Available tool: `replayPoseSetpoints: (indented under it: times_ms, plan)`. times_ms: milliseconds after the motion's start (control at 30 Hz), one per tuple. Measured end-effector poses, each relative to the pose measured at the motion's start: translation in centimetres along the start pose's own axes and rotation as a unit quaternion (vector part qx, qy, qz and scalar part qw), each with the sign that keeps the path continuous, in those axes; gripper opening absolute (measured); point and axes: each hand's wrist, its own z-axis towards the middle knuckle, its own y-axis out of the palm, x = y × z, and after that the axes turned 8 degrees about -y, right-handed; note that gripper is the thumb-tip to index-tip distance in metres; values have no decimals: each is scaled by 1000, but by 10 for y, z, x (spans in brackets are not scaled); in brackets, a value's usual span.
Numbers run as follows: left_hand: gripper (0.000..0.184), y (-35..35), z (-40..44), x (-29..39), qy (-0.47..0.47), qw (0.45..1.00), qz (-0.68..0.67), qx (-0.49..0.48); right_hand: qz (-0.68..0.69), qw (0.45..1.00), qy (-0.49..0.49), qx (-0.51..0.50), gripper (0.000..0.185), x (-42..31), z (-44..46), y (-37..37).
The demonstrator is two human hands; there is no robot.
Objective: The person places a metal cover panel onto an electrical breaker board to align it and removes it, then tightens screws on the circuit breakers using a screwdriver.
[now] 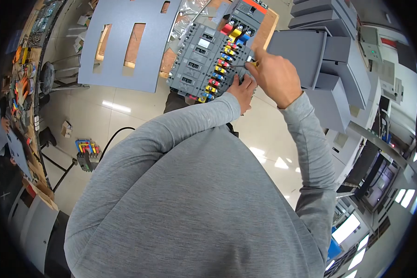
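A bank of grey circuit breakers (190, 65) with red, yellow, blue and green sleeved terminals lies in front of me. My right hand (279, 78) is closed around a screwdriver (237, 66), its thin shaft pointing left at the terminal row; the tip is too small to make out. Just below it, my left hand (242, 95) rests against the right side of the bank with bent fingers pressed together. What those fingers pinch, if anything, is hidden. A larger breaker (246, 16) with red, yellow and blue sleeved bars joins the bank at the top.
A grey panel with cutouts (120, 46) stands left of the bank. Grey metal enclosures (329, 65) are stacked at right. A smaller breaker with coloured bars (87, 155) sits on the floor (90, 123). At far left, another person works near a tool-covered bench (30, 92).
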Motion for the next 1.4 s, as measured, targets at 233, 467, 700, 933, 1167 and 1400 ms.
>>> replayPoseSetpoints:
  times_ms: [233,467,700,933,1167,1400]
  plan:
    - [74,-1,-2,0,-15,999,-6,28,-50,975,-211,43,22,19,11,-2]
    - [73,0,-3,0,-15,999,-11,32,-42,988,-136,54,21,8,6,4]
    - [72,-8,-1,-1,0,1000,-12,-23,47,993,-68,82,19,-4,-8,-9]
    - [74,18,8,2,-13,999,-33,15,72,992,-50,90,17,-10,-17,-1]
    - [77,-4,1,0,-13,998,-37,-43,113,989,-33,94,15,-6,-23,0]
    - [79,-10,-5,-1,-28,1000,-14,0,340,896,72,278,38,18,-38,-17]
